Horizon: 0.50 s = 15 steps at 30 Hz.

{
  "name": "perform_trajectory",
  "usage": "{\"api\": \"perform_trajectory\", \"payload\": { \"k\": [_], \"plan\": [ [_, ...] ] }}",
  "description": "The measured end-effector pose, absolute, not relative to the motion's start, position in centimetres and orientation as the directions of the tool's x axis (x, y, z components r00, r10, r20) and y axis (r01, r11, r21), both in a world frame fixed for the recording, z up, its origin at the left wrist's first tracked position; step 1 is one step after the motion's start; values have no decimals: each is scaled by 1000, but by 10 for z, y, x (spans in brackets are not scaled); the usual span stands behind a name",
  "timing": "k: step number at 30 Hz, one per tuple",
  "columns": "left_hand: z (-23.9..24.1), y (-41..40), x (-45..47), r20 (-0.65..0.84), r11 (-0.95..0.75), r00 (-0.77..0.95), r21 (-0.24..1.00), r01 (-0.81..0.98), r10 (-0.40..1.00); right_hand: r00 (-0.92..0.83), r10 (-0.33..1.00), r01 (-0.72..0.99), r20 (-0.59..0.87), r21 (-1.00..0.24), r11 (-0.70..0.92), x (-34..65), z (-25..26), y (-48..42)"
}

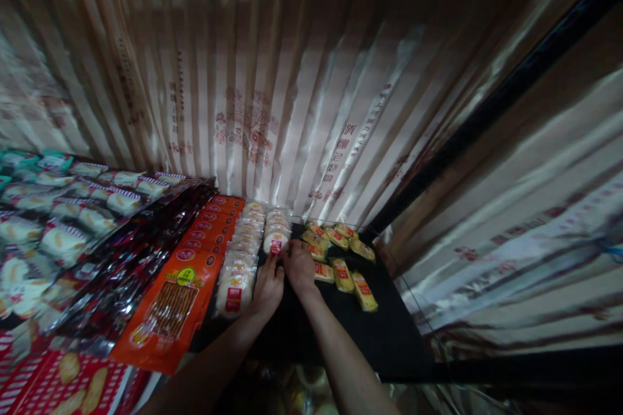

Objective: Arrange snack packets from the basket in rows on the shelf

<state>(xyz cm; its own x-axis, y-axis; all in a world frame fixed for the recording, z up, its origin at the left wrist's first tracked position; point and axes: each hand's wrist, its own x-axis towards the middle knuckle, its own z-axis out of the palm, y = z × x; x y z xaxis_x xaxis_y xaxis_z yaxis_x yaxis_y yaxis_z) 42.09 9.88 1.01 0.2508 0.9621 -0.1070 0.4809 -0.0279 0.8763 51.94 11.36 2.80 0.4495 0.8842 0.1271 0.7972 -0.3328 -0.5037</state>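
White packs (234, 298) stand in two rows on the black shelf (350, 343), longer row on the left, shorter one on the right; both hands are at the near end of the shorter row. Left hand (269, 284) has its fingers pointing forward at the front pack (276, 244); right hand (300, 267) comes at that same pack from its right side, fingers bent a bit; honestly can't tell if either one is gripping it or just touching, it's pretty dim and blurry there.

Yellow packs (342, 275) lie loosely scattered just right of the right hand, some at odd angles; orange packs (168, 314) overlap in a line left of the white ones, with dark shiny packs (146, 230) past those; pleated curtain (248, 65) with reddish print hangs behind it all, plus a black pole (479, 113) slanting across on the right.
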Motion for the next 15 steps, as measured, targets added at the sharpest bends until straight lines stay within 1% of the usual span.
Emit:
{"api": "perform_trajectory", "payload": {
  "k": [2, 4, 6, 8, 10, 12, 14, 15],
  "plan": [
    [8, 98, 421, -71, -51, 234, 877, 477, 969, 432, 883, 834, 186, -455, -312, 519, 28, 108],
    [8, 96, 421, -6, -98, 212, 874, 476, 977, 384, 883, 867, 268, -434, -246, 520, 27, 97],
    [12, 88, 420, 68, -158, 202, 866, 474, 977, 347, 873, 874, 343, -456, -168, 523, 25, 80],
    [18, 75, 415, 109, -198, 210, 861, 469, 972, 327, 857, 863, 398, -495, -100, 526, 25, 57],
    [23, 55, 408, 139, -246, 263, 865, 437, 955, 313, 846, 843, 432, -537, -38, 528, 26, 28],
    [23, 27, 400, 177, -315, 358, 871, 376, 917, 321, 834, 809, 448, -587, 4, 527, 26, -6],
    [19, -5, 390, 203, -375, 472, 875, 305, 858, 361, 821, 774, 441, -633, -1, 525, 24, -42],
    [15, -21, 386, 192, -386, 527, 876, 288, 828, 386, 818, 761, 427, -648, -21, 523, 20, -60]
  ]
}}
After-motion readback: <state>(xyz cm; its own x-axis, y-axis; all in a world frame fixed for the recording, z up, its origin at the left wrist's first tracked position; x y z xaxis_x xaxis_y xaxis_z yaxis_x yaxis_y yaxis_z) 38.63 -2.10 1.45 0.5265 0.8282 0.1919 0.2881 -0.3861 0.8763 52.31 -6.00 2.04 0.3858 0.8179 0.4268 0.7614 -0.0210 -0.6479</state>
